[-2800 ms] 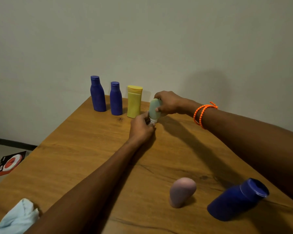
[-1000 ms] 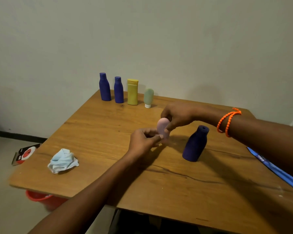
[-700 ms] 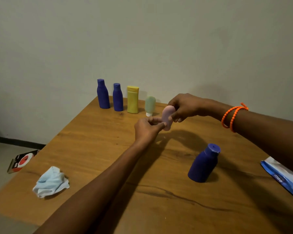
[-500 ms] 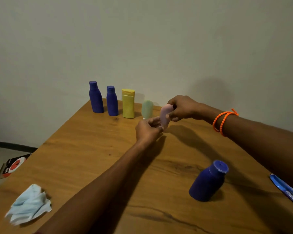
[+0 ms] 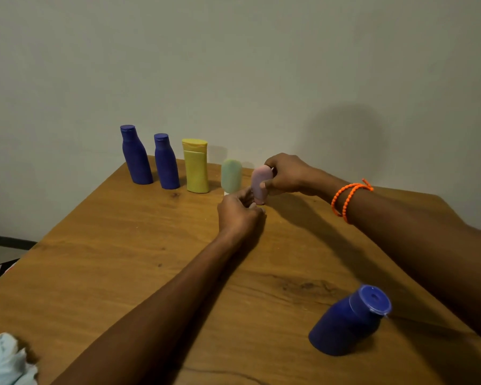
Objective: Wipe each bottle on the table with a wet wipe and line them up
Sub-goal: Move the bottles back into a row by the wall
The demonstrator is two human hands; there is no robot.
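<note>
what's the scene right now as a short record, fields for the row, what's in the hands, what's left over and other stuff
row at back edge: tall blue bottle, shorter blue bottle, yellow bottle, green bottle, all upright
in hands: pink bottle, just right of the green one
right hand: grips the pink bottle's upper part
left hand: fingers at the pink bottle's lower end
left over: blue bottle near the front right, apart from the row
wipe: pale blue wad at front left corner
surface: wooden table
wrist: orange bracelet on the right arm

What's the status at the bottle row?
Both hands, right hand and left hand, grip pink bottle beside green bottle. Blue bottle waits. Nothing blocking.
</note>
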